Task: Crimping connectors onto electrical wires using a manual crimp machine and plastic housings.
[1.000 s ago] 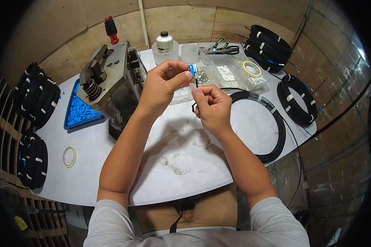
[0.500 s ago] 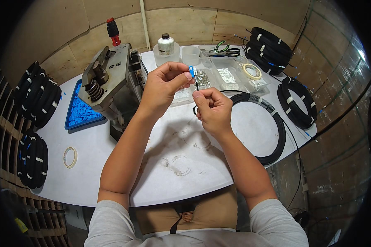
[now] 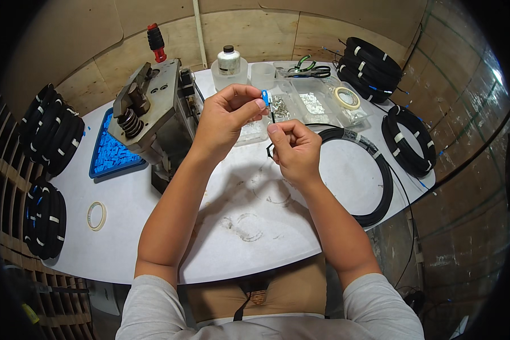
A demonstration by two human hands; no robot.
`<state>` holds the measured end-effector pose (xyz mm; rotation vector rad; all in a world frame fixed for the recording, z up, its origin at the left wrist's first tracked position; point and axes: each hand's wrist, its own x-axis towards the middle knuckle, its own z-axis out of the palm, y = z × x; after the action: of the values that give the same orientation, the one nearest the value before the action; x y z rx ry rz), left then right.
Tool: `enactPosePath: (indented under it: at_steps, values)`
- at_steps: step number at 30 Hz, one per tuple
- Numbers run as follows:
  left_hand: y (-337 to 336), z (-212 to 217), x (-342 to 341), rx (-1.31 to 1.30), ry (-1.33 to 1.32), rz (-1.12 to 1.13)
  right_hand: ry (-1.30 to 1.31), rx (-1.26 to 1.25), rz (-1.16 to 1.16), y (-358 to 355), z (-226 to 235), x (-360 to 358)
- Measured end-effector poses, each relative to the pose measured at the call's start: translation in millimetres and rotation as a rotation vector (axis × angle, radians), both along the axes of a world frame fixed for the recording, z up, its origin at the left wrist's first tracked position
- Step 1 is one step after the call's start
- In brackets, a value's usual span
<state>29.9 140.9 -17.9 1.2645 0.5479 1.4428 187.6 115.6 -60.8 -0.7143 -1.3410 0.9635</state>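
Between the thumb and fingers of my left hand is a small blue connector, raised above the table. A thin black cable runs down from the connector's lower end. My right hand pinches this cable a short way below, its fingers curled in. A short bent piece of the cable shows beside the right fingers. To the right of that hand lies a large black cable coil, and a line leads from behind the hand toward it. How far the cable sits inside the connector is too small to tell.
A metal press stands left, beside a blue tray of small blue parts. Clear bins of small parts, a bottle and scissors are at the back. Bundled cable coils line both sides; a tape roll lies left.
Both hands have shifted very slightly to the right with the connector and cable. My grip looks the same.
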Motion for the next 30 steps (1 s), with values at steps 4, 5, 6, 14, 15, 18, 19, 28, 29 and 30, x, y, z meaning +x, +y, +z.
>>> enactPosePath:
  at_steps: [4, 5, 6, 14, 15, 18, 19, 28, 29, 30]
  values:
    - [-1.9, 2.1, -0.3, -0.026, 0.011, 0.008, 0.004, -0.001, 0.01, 0.3, -0.1, -1.4]
    - [-2.1, 1.8, 0.0, -0.025, 0.011, 0.008, 0.007, 0.0, 0.008, 0.0, -0.8, -1.7]
    - [-2.3, 1.6, 0.3, -0.028, 0.012, 0.013, 0.011, 0.001, 0.006, -0.2, -1.3, -2.0]
    - [-2.1, -1.1, 3.9, -0.011, 0.025, 0.015, 0.009, 0.014, -0.031, -0.3, -1.9, -1.8]
    - [-2.7, 0.1, 3.8, -0.009, 0.022, 0.013, 0.003, 0.019, -0.037, -0.8, -1.9, -1.9]
    - [-3.1, 0.5, 3.1, -0.01, 0.017, 0.011, 0.004, 0.031, -0.05, -1.0, -2.2, -3.1]
    - [-3.2, 0.3, 2.9, -0.011, 0.017, 0.01, 0.004, 0.031, -0.05, -0.6, -2.8, -3.7]
    - [-2.2, -0.7, 3.0, 0.001, 0.008, 0.009, 0.004, 0.005, -0.047, -0.2, -1.7, -2.9]
    - [-2.2, -0.7, 3.3, 0.0, 0.007, 0.008, 0.01, -0.001, -0.038, -0.8, -1.1, -2.7]
    - [-2.4, -0.2, 3.5, -0.008, 0.009, 0.005, 0.016, -0.006, -0.029, -1.0, -1.1, -2.4]
